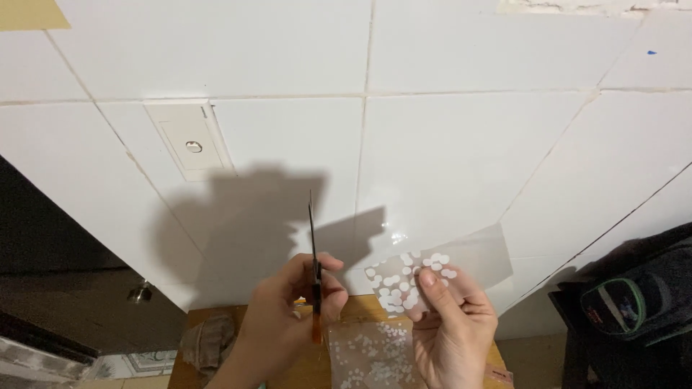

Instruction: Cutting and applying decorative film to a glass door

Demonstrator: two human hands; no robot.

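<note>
Your left hand [288,317] has its fingers clamped on a pair of scissors [314,274], blades closed and pointing to 12 o'clock, not touching any sheet. At 3 o'clock of it, your right hand [450,331] pinches a clear film [440,270] dotted white, uncut as far as visible. A second dotted sheet [371,353] lies on the counter [216,317] at 6 o'clock.

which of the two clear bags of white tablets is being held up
The upper bag, pinched in the right hand against the wall tiles; the other bag lies lower, on the wooden table.
</note>
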